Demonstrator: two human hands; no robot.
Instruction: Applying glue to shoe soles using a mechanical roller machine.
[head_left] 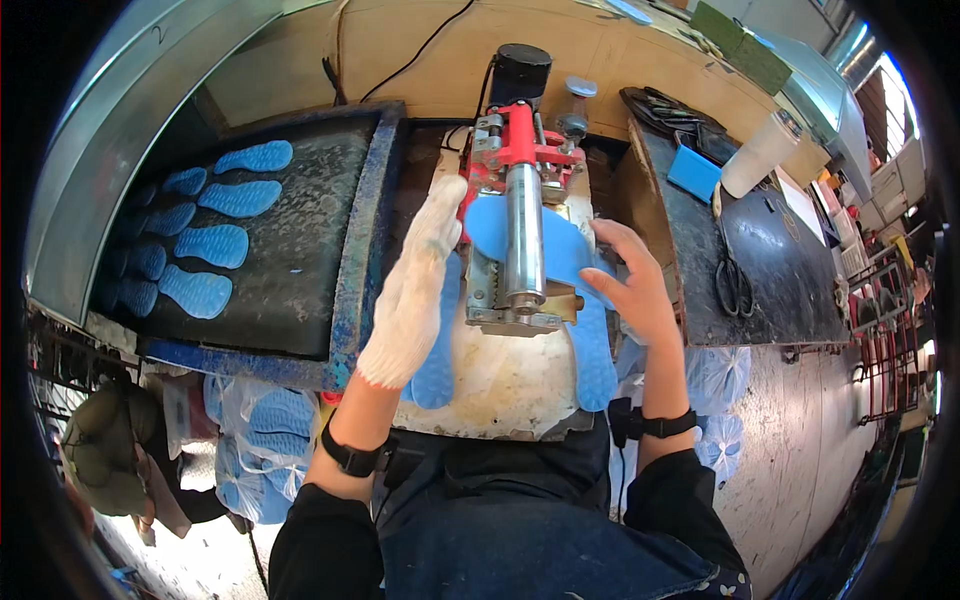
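A blue shoe sole [568, 246] lies crosswise beneath the shiny metal roller [524, 235] of a small red and silver machine [518, 140], its ends showing on both sides. My left hand [418, 285], in a white knit glove, is held beside the sole's left end with fingers stretched forward; whether it touches is unclear. At the right end is my bare right hand [640, 280], thumb and fingers apart, the thumb tip at the sole's edge. One textured blue sole [436, 350] rests below the left glove, another sole [592, 360] right of the roller.
On the left, several blue soles lie on a dark blue-edged bed [300, 250] under a metal hood [150, 130]. The dark right-hand table [780, 290] carries black scissors [735, 285], a blue box [694, 174] and a pale bottle [762, 155]. Bagged soles [265, 440] stand below.
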